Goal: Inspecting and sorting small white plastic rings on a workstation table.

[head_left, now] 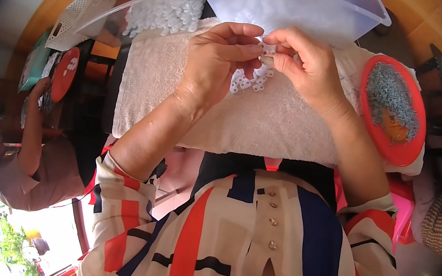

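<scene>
Small white part (267, 59) pinched btwn left hand (218, 58), right hand (306, 65), over towel (269, 122)

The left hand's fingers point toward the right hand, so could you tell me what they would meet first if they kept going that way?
Most likely the small white part pinched between both hands; the left hand already touches it, with the right hand just behind.

- Bright, even daylight; the clear plastic tub (287, 2) at the top edge is lit almost to white, its contents washed out.
- A doorway (12, 232) at lower left is overexposed and shows no detail.
- Soft shadows lie under both hands on the pale towel (269, 122).
- Strong fisheye bending toward a black circular rim; straight edges curve.
- The centre is sharp; figures at the left and right margins are smeared and stretched.
</scene>
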The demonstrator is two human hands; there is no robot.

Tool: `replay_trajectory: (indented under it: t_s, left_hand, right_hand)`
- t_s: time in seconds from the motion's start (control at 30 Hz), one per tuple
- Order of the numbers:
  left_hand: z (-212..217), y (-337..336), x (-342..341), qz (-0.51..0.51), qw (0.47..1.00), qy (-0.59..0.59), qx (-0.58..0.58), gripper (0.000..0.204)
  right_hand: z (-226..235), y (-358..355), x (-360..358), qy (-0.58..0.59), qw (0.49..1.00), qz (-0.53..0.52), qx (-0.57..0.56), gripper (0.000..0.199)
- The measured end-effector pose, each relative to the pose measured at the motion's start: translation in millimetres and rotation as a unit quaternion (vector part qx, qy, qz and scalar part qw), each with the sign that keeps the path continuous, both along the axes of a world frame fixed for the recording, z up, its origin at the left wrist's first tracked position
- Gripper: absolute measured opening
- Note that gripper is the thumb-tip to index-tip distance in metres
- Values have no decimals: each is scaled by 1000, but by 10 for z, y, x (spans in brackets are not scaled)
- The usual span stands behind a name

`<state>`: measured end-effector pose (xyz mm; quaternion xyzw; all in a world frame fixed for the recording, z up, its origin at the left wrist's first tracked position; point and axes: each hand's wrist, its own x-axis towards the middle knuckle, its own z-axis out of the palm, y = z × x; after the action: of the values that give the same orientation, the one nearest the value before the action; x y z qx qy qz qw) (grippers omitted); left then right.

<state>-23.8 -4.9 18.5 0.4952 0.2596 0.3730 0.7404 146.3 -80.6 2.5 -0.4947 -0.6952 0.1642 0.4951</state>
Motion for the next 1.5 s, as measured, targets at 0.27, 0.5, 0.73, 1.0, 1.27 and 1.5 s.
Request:
replay_trajectory:
  t_s: [0.27,0.5,0.73,1.0,1.27,1.5]
  left_hand:
    - [27,97,225,-51,997,-7,-64,18]
    - [-70,105,176,-101,990,6,-98,18]
    - [-35,157,136,-129,990,1,-56,16]
    - [-78,123,158,-118,992,11,-38,16]
    - [-134,162,137,-107,993,0,-49,17]
    - [-185,183,119,-109,992,-9,-58,18]
  right_hand:
    - [18,31,89,-5,996,-54,74,25]
    - [-11,28,89,-88,985,-76,126,24]
    - [117,6,127,-51,991,-63,109,16]
    - [168,-5,567,-173,944,-271,-79,11]
    - [170,-88,569,-423,833,-306,-180,12]
    - [292,-201,527,-384,860,-172,-288,12]
